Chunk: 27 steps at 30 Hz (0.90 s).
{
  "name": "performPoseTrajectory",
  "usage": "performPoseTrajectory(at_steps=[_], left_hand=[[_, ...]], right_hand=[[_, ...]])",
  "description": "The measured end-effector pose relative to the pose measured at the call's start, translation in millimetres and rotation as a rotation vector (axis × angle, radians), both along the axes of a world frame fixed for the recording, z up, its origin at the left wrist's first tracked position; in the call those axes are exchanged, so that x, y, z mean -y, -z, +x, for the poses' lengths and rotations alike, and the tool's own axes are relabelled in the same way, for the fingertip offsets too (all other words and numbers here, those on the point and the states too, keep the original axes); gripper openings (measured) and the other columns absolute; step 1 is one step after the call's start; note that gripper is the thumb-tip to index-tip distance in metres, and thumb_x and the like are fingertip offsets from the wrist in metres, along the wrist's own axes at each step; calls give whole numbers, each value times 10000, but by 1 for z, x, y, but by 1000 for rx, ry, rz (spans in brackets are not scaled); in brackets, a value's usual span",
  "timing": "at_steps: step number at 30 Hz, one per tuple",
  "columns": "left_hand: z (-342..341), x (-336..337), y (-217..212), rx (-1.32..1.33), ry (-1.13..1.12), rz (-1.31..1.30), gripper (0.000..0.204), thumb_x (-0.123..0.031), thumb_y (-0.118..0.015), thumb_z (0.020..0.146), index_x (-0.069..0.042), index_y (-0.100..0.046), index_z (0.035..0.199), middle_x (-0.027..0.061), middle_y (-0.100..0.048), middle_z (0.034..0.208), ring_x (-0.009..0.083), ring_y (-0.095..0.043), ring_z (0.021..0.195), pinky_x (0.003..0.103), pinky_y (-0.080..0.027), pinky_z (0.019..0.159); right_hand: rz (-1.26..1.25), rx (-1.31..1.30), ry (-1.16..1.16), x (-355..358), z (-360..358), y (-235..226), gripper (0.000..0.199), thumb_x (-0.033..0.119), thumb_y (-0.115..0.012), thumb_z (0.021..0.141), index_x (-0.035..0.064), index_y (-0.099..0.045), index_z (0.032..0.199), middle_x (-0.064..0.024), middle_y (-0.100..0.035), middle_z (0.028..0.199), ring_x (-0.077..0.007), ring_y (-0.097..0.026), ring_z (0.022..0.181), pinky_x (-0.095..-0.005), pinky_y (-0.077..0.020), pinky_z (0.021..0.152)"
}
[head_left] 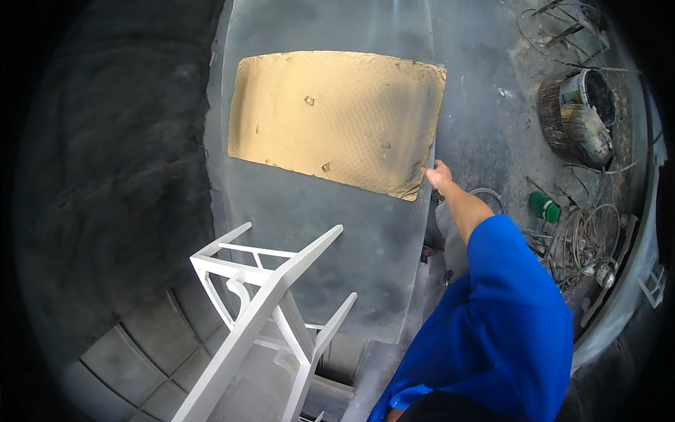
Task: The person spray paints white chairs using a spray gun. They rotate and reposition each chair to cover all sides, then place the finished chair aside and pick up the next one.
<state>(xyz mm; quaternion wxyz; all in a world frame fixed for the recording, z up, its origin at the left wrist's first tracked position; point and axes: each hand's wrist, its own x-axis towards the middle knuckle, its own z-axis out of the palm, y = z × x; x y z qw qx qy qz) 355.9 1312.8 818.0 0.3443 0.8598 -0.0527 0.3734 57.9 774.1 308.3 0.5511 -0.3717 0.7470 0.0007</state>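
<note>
A tan quilted-looking sheet, probably cardboard, lies on a long grey tabletop. It has dark smudges and a few torn spots. My right hand reaches to the sheet's near right edge, its fingers curled at the sheet's rim beside the table edge. A blue sleeve covers my upper arm. Near the lower left, a white chair is tipped, its legs sticking out over the tabletop and a mesh panel showing lower down. My left hand is outside the view.
At the right stands a paint-streaked bucket with a container in it. Below it lie a green object and tangled hoses on the stained floor. Square grid panels are at lower left; dark floor borders the table's left side.
</note>
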Motion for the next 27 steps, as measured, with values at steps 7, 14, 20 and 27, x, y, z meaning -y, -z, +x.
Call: performPoseTrajectory(at_steps=[7,14,20,27], left_hand=[[-7,43,4,-52,-80,90,545,-364,-653,1000,-5,-560,1399,185,-617,1379,312,-572,1270,488,-371,1152],[-9,71,4,-77,-91,148,523,-363,-668,995,-33,-575,1390,167,-626,1366,286,-557,1281,483,-356,1155],[-6,88,-4,-79,-91,189,506,-363,-680,991,-57,-588,1382,152,-633,1356,264,-544,1290,479,-343,1159],[-7,103,-13,-84,-62,210,486,-363,-694,985,-84,-603,1373,134,-641,1343,239,-529,1301,474,-328,1162]], right_hand=[[-68,51,348,96,21,23,1082,328,-795,834,-17,-150,1630,-274,-268,1650,-390,-357,1500,-446,-351,1205],[-55,260,517,149,17,45,1046,300,-797,862,-10,-151,1623,-257,-372,1597,-370,-453,1433,-471,-431,1131],[-73,226,577,157,19,38,914,253,-819,872,-45,-275,1544,-260,-481,1498,-383,-566,1318,-497,-527,1036],[12,713,577,137,-3,-14,757,209,-810,894,-72,-388,1456,-261,-557,1407,-396,-589,1274,-559,-523,1030]])
